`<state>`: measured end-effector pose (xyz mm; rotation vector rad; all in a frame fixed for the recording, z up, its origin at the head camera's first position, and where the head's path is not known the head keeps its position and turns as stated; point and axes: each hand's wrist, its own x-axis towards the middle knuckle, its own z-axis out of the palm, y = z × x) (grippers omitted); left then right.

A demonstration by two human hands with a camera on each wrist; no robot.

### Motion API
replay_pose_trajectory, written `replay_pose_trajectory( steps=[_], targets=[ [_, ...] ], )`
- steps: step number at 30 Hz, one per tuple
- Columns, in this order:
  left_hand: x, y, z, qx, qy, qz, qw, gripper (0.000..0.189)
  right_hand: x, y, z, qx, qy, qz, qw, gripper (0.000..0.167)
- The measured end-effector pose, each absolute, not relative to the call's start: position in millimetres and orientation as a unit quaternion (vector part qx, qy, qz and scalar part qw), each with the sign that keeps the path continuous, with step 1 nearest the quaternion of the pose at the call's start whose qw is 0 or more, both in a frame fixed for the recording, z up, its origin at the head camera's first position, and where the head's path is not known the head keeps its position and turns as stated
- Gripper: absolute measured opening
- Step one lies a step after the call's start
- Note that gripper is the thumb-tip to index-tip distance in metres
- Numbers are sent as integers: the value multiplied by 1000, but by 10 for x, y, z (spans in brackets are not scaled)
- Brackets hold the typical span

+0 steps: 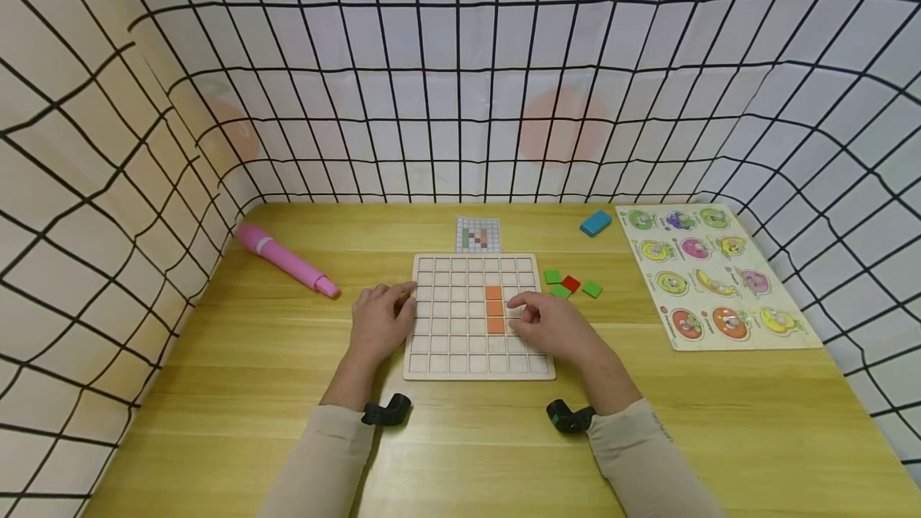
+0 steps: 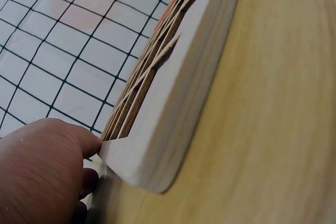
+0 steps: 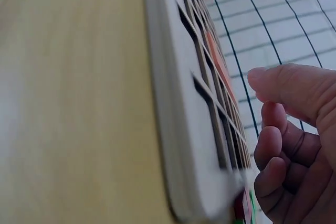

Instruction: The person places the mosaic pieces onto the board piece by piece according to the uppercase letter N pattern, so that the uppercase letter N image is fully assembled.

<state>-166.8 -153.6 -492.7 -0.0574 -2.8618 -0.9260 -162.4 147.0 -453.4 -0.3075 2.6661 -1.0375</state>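
A pale wooden grid board (image 1: 449, 326) lies flat on the table, with a short column of orange square tiles (image 1: 494, 308) in its cells. My left hand (image 1: 380, 318) is at the board's left edge, thumb and index fingertips touching it; in the left wrist view the thumb (image 2: 86, 140) meets a corner. Above the cells right of the orange tiles is my right hand (image 1: 557, 328), index finger and thumb apart. No tile shows between them in the right wrist view, where the other fingers (image 3: 270, 142) are bent. Several green tiles (image 1: 592, 288) and a red tile (image 1: 570, 284) lie beyond the right hand.
Behind the board lies a small printed grid card (image 1: 478, 235). A blue block (image 1: 596, 223) and a fruit-picture board (image 1: 687, 278) are at the right. On the left lies a pink microphone-shaped object (image 1: 288, 260). Grid-patterned cloth walls (image 1: 446, 94) enclose the table's back and sides.
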Motion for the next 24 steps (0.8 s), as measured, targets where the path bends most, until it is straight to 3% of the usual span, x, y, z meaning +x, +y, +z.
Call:
replay_pose_trajectory(
  steps=[18, 24],
  targets=[
    [-1681, -1528, -4939, -22, -951, -302, 65, 38, -1773, 2045, -4614, -33, 931, -355, 77, 26],
    [-1668, -1531, -4923, -20, -950, -305, 67, 38, -1791, 2146, -4661, -35, 932, -351, 83, 25]
  ],
)
